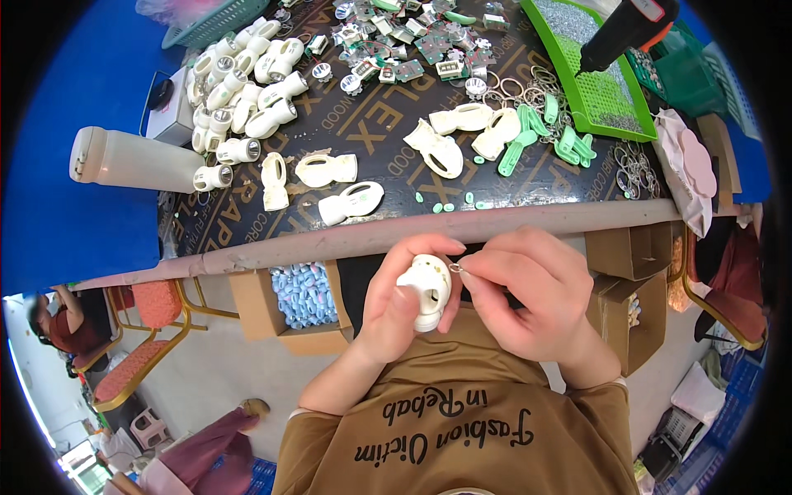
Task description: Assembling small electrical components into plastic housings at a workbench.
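Note:
My left hand point(389, 309) is wrapped round a white plastic flashlight housing point(430, 304) with an oval opening in its side, held in front of my chest below the table edge. My right hand point(532, 293) pinches a small metal ring point(455, 267) between thumb and fingertips. The ring is at the housing's upper right side; whether it passes through a hole there I cannot tell. On the table beyond lie white housing halves point(437, 151), light green plastic handle pieces point(518, 142) and tiny green buttons point(438, 208). Loose metal rings point(540, 85) lie behind them.
A pile of white flashlights point(247, 78) covers the table's left, beside a white bottle point(140, 159). Circuit boards and reflectors point(412, 41) are heaped at the back. At right, a black electric screwdriver point(623, 35) hangs over a green tray point(615, 111) of screws. Cardboard boxes point(247, 301) stand below.

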Motion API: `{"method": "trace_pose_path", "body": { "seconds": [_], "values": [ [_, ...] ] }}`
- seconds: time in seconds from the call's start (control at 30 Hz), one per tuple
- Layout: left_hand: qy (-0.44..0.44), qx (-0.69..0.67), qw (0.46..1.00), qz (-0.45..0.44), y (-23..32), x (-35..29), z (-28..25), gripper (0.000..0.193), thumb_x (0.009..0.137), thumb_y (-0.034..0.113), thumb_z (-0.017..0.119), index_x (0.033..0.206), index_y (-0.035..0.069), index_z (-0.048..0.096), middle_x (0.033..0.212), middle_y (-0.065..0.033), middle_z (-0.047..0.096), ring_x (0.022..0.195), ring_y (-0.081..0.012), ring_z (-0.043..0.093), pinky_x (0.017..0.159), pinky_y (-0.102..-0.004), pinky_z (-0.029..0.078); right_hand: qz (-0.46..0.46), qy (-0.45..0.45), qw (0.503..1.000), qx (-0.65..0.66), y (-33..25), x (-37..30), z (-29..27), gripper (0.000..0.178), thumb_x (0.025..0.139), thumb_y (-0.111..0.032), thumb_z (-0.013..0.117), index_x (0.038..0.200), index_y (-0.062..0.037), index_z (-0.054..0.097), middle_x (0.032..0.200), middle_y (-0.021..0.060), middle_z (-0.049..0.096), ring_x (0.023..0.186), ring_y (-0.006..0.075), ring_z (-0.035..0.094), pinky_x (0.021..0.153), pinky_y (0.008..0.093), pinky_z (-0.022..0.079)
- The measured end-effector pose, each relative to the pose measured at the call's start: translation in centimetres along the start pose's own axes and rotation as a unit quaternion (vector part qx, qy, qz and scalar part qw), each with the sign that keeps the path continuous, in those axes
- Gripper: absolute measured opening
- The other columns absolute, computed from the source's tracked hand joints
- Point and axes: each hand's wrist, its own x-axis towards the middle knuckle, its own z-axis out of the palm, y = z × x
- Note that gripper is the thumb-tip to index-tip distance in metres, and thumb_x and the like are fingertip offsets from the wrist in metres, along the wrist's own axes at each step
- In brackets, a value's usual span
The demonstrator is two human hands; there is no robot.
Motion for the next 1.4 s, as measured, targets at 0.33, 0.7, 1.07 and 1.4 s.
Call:
{"method": "trace_pose_path", "body": {
  "seconds": [0.33,0.7,1.07,1.4],
  "values": [
    [-0.018,0.075,0.997,-0.003,0.4,-0.2,0.0,0.057,0.090,0.047,0.044,0.117,-0.004,0.042,0.074,-0.0034,0.053,0.057,-0.0062,0.048,0.050,-0.0193,0.036,0.019,-0.020,0.999,0.032,-0.6,0.1,-0.2,0.017,0.062,0.003,0.066,0.076,-0.0031,0.059,0.068,0.0064,0.057,0.056,0.0204,0.057,0.048,0.0292,0.045],
    [0.022,0.131,0.991,-0.031,0.6,0.0,0.2,0.039,0.092,0.033,0.046,0.113,0.000,0.046,0.080,-0.0029,0.054,0.062,-0.0063,0.049,0.054,-0.0199,0.040,0.078,-0.070,0.976,0.189,-1.4,-0.9,0.6,0.008,0.070,0.003,0.063,0.073,-0.0030,0.059,0.066,0.0065,0.056,0.055,0.0186,0.055,0.049,0.0280,0.043],
    [-0.025,-0.003,0.999,-0.047,0.7,-0.6,0.2,0.055,0.090,0.047,0.044,0.114,-0.001,0.036,0.076,-0.0065,0.051,0.055,-0.0077,0.046,0.049,-0.0199,0.035,0.073,-0.047,0.992,0.094,-0.5,-0.3,-0.6,0.008,0.069,0.003,0.063,0.075,-0.0009,0.060,0.066,0.0075,0.057,0.050,0.0140,0.050,0.044,0.0230,0.038],
    [0.018,0.126,0.992,-0.024,0.8,-1.3,-0.2,0.044,0.088,0.033,0.054,0.112,-0.001,0.039,0.082,-0.0069,0.055,0.060,-0.0096,0.050,0.054,-0.0212,0.041,0.142,-0.093,0.979,0.113,-1.1,0.1,-1.3,0.008,0.069,0.003,0.062,0.072,-0.0023,0.057,0.062,0.0064,0.054,0.048,0.0173,0.049,0.043,0.0267,0.036]
  ]
}}
